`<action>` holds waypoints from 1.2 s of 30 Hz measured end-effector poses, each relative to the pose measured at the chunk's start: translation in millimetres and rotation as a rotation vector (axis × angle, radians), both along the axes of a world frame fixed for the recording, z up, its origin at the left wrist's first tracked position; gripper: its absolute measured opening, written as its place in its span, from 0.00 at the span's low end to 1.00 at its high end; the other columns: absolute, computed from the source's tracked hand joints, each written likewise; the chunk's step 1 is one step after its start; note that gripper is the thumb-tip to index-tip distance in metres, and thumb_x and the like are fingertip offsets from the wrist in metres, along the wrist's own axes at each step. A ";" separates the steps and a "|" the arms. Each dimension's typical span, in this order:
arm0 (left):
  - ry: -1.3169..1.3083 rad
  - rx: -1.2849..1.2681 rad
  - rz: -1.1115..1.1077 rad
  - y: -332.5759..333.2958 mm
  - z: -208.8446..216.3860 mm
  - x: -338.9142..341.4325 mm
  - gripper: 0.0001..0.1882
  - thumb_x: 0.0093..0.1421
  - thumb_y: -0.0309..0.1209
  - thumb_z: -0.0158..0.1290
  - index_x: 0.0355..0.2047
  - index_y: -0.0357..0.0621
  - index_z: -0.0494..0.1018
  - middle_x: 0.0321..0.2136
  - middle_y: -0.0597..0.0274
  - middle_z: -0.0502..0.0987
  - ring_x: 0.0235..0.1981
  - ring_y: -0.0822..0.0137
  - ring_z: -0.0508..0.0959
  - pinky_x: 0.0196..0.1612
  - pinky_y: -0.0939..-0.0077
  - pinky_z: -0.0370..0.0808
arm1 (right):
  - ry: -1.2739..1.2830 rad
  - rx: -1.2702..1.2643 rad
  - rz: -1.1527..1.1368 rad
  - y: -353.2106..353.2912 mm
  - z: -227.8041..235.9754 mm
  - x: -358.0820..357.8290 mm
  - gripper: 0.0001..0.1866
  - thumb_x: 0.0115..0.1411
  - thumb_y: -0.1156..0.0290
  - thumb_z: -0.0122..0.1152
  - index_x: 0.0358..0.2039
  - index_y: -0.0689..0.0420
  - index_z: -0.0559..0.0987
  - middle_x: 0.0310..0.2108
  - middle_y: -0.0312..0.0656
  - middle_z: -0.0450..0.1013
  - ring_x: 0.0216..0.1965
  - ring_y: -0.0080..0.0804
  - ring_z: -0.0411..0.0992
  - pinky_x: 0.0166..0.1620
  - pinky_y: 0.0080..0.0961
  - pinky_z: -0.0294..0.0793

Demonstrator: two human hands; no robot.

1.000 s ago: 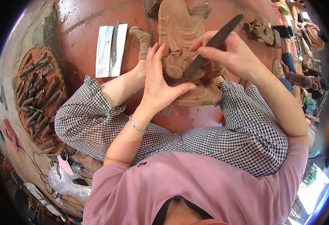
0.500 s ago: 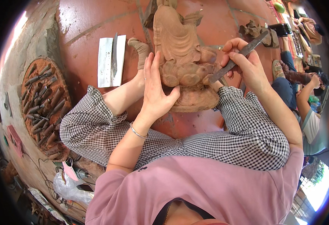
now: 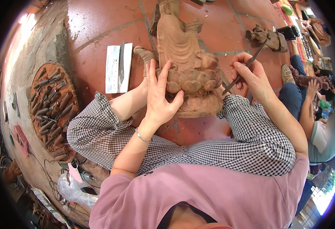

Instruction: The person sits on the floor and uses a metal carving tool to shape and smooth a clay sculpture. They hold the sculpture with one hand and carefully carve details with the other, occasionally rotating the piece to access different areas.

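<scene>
Apparently, surface work on the carved figure [image 3: 175, 42] is in hand; it rests on the tiled floor [image 3: 106, 15], its base [image 3: 200, 106] between the person's 2 legs [image 3: 131, 101]. The left hand [image 3: 160, 101] lies spread against the lower part, thumb wide; the right hand [image 3: 253, 76] grips a slim dark tool [image 3: 258, 54], its tip just beside the base. Another stroke would call for firm bracing and a controlled angle. Brown, wood-like folds of drapery [image 3: 182, 53] run above rounded, petal-like lobes [image 3: 192, 85]; the tool looks flat and matte.
</scene>
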State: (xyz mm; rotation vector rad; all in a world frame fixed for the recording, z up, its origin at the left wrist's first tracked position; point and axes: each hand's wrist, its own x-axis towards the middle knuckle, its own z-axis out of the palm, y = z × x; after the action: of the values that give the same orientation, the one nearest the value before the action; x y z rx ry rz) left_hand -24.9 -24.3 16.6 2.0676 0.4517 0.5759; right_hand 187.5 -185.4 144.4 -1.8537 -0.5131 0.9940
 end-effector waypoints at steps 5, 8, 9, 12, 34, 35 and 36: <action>-0.040 0.002 -0.018 7.0 6.6 8.2 0.40 0.54 0.40 0.60 0.66 0.46 0.61 0.69 0.36 0.49 0.71 0.35 0.44 0.68 0.39 0.46 | 0.014 -0.003 -0.028 -6.6 -2.7 0.5 0.10 0.69 0.64 0.52 0.40 0.59 0.71 0.25 0.33 0.70 0.22 0.15 0.67 0.26 0.13 0.68; 0.011 0.079 0.010 4.4 13.7 17.3 0.35 0.55 0.45 0.60 0.62 0.47 0.67 0.67 0.38 0.54 0.70 0.36 0.49 0.67 0.35 0.47 | 0.039 0.003 -0.025 -9.5 -3.9 3.2 0.10 0.69 0.64 0.53 0.40 0.59 0.71 0.26 0.33 0.70 0.23 0.15 0.67 0.25 0.13 0.68; 0.043 0.126 0.025 2.7 15.9 21.2 0.34 0.55 0.46 0.60 0.60 0.47 0.69 0.67 0.39 0.55 0.69 0.36 0.50 0.66 0.34 0.48 | 0.049 0.010 -0.022 -10.2 -5.1 4.9 0.10 0.69 0.64 0.53 0.40 0.59 0.71 0.26 0.33 0.70 0.23 0.15 0.67 0.25 0.13 0.68; 0.047 0.280 0.049 -3.0 22.7 24.2 0.30 0.57 0.43 0.59 0.59 0.46 0.70 0.63 0.40 0.61 0.66 0.38 0.59 0.67 0.42 0.52 | 0.096 0.047 -0.049 -10.8 -8.8 4.2 0.10 0.69 0.65 0.53 0.40 0.58 0.71 0.26 0.33 0.70 0.23 0.14 0.67 0.25 0.12 0.69; -0.103 0.280 0.137 -14.9 5.8 18.5 0.27 0.58 0.47 0.57 0.54 0.48 0.69 0.61 0.42 0.62 0.63 0.43 0.61 0.61 0.49 0.60 | -0.160 0.111 0.281 4.5 18.4 -28.7 0.10 0.67 0.62 0.58 0.36 0.56 0.74 0.21 0.28 0.66 0.19 0.13 0.62 0.21 0.14 0.60; -0.107 0.282 0.146 -15.5 7.8 18.6 0.27 0.58 0.47 0.57 0.54 0.48 0.69 0.61 0.42 0.62 0.63 0.43 0.61 0.62 0.49 0.60 | -0.163 0.131 0.282 2.8 18.5 -29.6 0.10 0.67 0.63 0.58 0.35 0.56 0.73 0.20 0.28 0.65 0.18 0.13 0.61 0.20 0.14 0.59; -0.098 0.294 0.143 -16.7 10.7 18.9 0.27 0.59 0.48 0.56 0.55 0.48 0.69 0.61 0.42 0.62 0.63 0.44 0.61 0.62 0.49 0.60 | -0.156 0.141 0.294 1.4 18.7 -30.0 0.10 0.67 0.63 0.58 0.35 0.56 0.73 0.20 0.28 0.65 0.18 0.13 0.61 0.21 0.14 0.59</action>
State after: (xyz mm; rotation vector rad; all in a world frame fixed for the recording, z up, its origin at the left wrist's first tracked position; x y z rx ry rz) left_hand -6.0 -41.0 27.3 2.2844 0.4829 0.8679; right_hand 157.6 -184.0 163.1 -1.7682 -0.9474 0.9797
